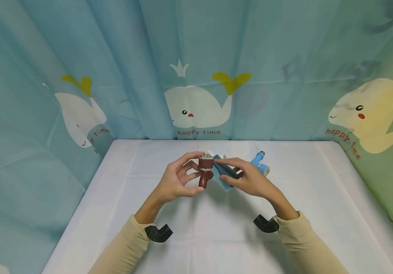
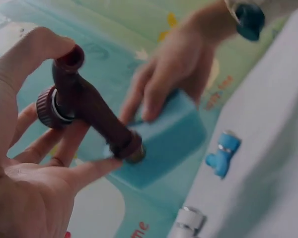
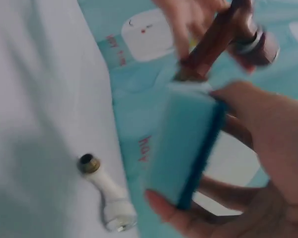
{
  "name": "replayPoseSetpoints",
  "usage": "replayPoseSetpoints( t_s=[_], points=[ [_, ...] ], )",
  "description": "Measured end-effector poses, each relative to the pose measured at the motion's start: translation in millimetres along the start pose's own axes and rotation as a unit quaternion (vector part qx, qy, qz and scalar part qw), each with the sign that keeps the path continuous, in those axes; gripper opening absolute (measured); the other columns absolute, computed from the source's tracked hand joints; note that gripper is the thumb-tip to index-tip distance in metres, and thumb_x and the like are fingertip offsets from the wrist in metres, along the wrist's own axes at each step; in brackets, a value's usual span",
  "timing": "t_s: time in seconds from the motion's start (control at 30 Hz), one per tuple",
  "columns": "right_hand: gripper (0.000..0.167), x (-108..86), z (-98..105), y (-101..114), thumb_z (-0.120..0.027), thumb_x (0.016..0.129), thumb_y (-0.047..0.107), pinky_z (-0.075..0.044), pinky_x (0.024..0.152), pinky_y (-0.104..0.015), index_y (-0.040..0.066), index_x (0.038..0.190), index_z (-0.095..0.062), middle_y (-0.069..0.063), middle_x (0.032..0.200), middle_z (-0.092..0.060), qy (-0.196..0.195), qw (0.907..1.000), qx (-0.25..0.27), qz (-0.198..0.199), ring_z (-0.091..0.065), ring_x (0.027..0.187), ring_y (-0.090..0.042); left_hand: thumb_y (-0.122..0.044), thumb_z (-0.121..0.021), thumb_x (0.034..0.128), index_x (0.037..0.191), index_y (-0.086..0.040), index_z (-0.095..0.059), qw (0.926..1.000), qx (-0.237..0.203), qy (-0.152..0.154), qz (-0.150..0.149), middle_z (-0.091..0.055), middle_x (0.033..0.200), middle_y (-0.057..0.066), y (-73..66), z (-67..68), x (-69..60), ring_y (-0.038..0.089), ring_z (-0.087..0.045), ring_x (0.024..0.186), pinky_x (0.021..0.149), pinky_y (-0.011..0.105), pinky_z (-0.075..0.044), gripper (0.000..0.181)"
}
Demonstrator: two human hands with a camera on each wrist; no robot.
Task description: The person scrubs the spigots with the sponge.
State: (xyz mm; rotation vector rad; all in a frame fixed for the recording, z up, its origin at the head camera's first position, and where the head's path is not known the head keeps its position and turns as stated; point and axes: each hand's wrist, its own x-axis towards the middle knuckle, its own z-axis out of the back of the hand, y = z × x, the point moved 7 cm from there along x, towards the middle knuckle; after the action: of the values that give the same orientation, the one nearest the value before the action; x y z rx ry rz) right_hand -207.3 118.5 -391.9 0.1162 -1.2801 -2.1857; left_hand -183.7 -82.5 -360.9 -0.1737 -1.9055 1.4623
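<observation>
My left hand (image 1: pixel 174 180) pinches a dark red-brown tap (image 1: pixel 206 163) above the table, thumb at one end and fingertips at others. Its ribbed knob (image 2: pixel 48 108) and the hollow mouth show in the left wrist view. In my right hand (image 1: pixel 253 180) is a light blue sponge (image 3: pixel 181 144) with a darker blue layer along one side, gripped between thumb and fingers. The tap's brass-coloured threaded end (image 2: pixel 136 153) is close to the sponge; whether they touch I cannot tell. Slight blur covers the right hand in the left wrist view.
Behind the right hand, a blue tap (image 1: pixel 259 158) lies on the white-covered table (image 1: pixel 196 243). A white tap (image 3: pixel 109 193) with a brass-coloured end also lies there, mostly hidden in the head view. A blue-green curtain (image 1: pixel 131 76) with whale prints surrounds the back and sides.
</observation>
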Motion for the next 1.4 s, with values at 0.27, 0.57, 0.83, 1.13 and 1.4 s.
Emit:
replayPoseSetpoints(
  t_s=[0.27, 0.57, 0.83, 1.13, 1.4],
  points=[
    [0.056, -4.5, -13.1, -28.3, -0.054, 0.109, 0.029, -0.056, 0.096, -0.041, 0.018, 0.161, -0.037, -0.024, 0.152, -0.044, 0.019, 0.9521, 0.28, -0.12, -0.054, 0.126, -0.037, 0.01, -0.084, 0.0757, 0.149, 0.009, -0.04, 0.9991, -0.04, -0.008, -0.013, -0.042, 0.146, 0.022, -6.0, -1.3, 4.3, 0.028, -0.055, 0.108, 0.095, 0.049, -0.057, 0.085],
    [0.054, -5.8, -9.3, -21.9, -0.061, 0.105, 0.02, -0.057, 0.091, -0.036, 0.02, 0.157, -0.043, -0.021, 0.152, -0.047, -0.043, 0.9741, 0.207, -0.081, -0.06, 0.122, -0.035, 0.016, -0.081, 0.0748, 0.147, 0.007, -0.042, 0.9943, -0.054, -0.091, 0.011, -0.045, 0.143, 0.02, 3.5, 9.9, 4.1, 0.028, -0.058, 0.107, 0.09, 0.045, -0.06, 0.083],
    [0.065, -6.0, -6.4, 39.6, -0.073, 0.09, -0.008, -0.059, 0.086, -0.028, 0.008, 0.15, -0.052, -0.014, 0.149, -0.047, -0.233, 0.9613, 0.09, 0.118, -0.06, 0.113, -0.025, 0.014, -0.074, 0.0843, 0.151, -0.003, -0.044, 0.9766, -0.013, -0.206, 0.059, -0.045, 0.14, 0.014, 21.4, 16.8, 5.5, 0.024, -0.063, 0.106, 0.081, 0.029, -0.061, 0.076],
    [0.066, -5.5, -22.8, 47.5, -0.077, 0.086, -0.01, -0.061, 0.081, -0.037, 0.005, 0.146, -0.054, -0.017, 0.149, -0.045, -0.285, 0.9494, 0.046, 0.124, -0.059, 0.11, -0.029, 0.015, -0.076, 0.0829, 0.147, 0.0, -0.047, 0.9598, -0.006, -0.275, 0.053, -0.048, 0.135, 0.016, 25.7, 21.1, 0.5, 0.023, -0.066, 0.101, 0.082, 0.031, -0.061, 0.072],
    [0.063, 0.5, -11.6, 39.6, -0.08, 0.086, -0.002, -0.063, 0.077, -0.039, 0.012, 0.144, -0.058, -0.013, 0.145, -0.052, -0.234, 0.9637, -0.024, 0.125, -0.061, 0.113, -0.026, 0.018, -0.076, 0.0806, 0.149, -0.001, -0.046, 0.9717, 0.022, -0.231, 0.045, -0.049, 0.14, 0.018, 15.0, 23.4, -0.3, 0.028, -0.063, 0.109, 0.095, 0.044, -0.058, 0.077]
  ],
)
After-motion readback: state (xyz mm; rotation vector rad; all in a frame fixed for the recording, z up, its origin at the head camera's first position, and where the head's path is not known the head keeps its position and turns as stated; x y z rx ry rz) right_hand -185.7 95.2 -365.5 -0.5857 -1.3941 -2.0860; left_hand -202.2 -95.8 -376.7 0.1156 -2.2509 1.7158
